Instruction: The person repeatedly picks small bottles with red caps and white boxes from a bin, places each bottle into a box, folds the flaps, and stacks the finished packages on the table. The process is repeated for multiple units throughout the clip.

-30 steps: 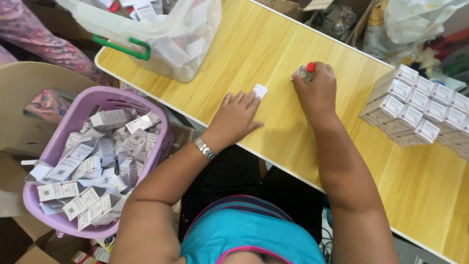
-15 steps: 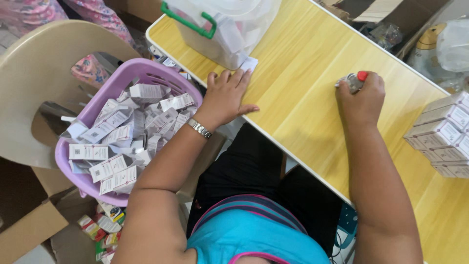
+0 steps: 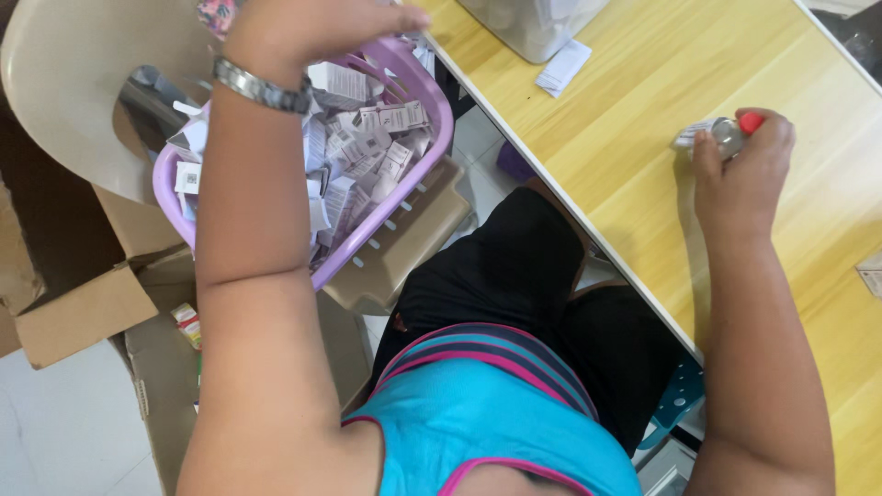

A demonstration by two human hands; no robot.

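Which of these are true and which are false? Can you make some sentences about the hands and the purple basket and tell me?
1. The left hand is over the purple basket. True.
2. The right hand holds a small silvery thing with a red tip. True.
3. The basket stands on the wooden table. False: it sits beside the table, on a beige chair.
4. The basket holds fruit. False: it is full of small white boxes.
5. A bracelet is on the right wrist. False: it is on the left wrist.
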